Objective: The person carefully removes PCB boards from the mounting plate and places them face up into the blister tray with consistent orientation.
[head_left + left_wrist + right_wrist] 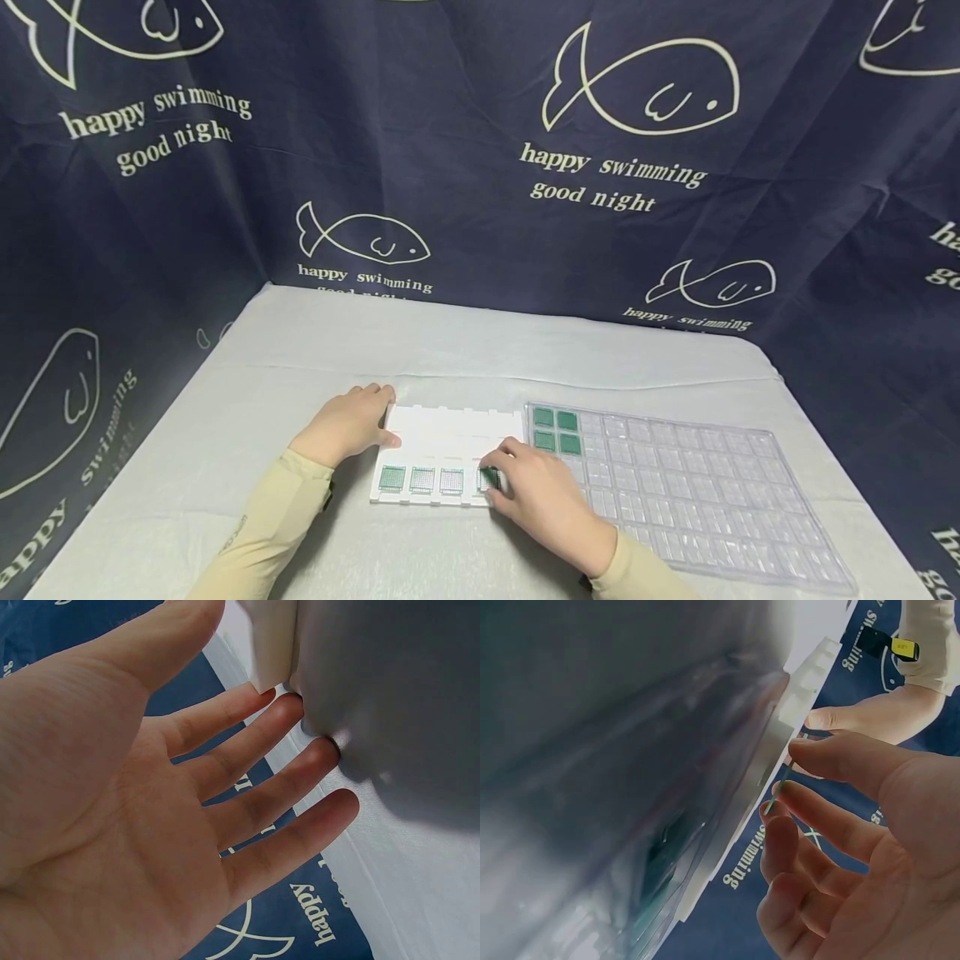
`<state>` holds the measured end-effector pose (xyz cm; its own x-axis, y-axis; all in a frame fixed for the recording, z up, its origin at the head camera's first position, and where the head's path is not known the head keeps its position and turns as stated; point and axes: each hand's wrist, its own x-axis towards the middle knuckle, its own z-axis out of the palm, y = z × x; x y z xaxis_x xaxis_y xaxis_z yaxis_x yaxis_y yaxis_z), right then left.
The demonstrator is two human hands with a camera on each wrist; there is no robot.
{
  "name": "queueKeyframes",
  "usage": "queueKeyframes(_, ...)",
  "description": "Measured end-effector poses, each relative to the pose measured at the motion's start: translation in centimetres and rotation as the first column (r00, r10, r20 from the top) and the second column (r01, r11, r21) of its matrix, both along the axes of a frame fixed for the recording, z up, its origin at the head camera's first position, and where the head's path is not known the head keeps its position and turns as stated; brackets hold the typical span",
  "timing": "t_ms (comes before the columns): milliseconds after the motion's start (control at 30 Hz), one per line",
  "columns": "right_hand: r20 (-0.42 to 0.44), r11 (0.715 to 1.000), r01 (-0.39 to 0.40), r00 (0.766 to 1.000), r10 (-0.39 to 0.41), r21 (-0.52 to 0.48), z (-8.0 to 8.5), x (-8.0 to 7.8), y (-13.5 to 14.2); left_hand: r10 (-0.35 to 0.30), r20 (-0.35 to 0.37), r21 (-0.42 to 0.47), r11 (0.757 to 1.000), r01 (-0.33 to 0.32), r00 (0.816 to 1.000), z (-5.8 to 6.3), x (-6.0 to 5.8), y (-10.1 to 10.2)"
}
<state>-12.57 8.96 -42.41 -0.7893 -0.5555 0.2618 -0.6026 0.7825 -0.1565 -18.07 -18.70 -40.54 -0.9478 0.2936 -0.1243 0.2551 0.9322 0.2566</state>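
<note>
Pinching a small green square circuit board between thumb and fingertips of the right hand, over the near edge of a flat white rectangular tray, toward its near right corner. Cannot tell whether touching that tray or just above it. Holding the left hand at the white tray's far left corner, fingers straight and spread, fingertips touching the edge. Showing three matching green boards in a row along the near edge, from the near left corner rightward. Just beyond the right edge, a large clear plastic pocketed tray, with four green square boards two by two in its far left corner. Beneath everything, a white cloth-covered bench.
</note>
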Motion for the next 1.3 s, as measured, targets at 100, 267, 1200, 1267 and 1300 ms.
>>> queueKeyframes(100,0.009,1.0,0.007,1.0,-0.007,0.002,0.0,-0.1,0.2,0.003,0.001,0.0,1.0,-0.003,1.0,-0.1,0.0,0.0)
queueKeyframes(267,0.023,0.999,0.028,0.999,-0.028,0.018,-0.1,-0.1,0.8,0.005,0.005,-0.004,1.0,-0.005,1.0,-0.1,-0.1,-0.1)
queueKeyframes(1200,0.091,0.979,0.203,0.975,-0.203,0.012,0.2,-0.6,4.7,-0.005,-0.002,-0.014,1.0,0.005,1.0,-0.2,0.0,-0.2)
queueKeyframes(1267,0.109,0.976,0.217,0.97,-0.217,0.009,0.3,-0.6,4.9,-0.006,-0.001,-0.016,1.0,0.006,1.0,-0.2,0.0,-0.1)
queueKeyframes(1300,0.119,0.974,0.224,0.967,-0.224,0.008,0.3,-0.6,5.1,-0.006,-0.001,-0.017,1.0,0.006,1.0,-0.2,0.0,-0.1)
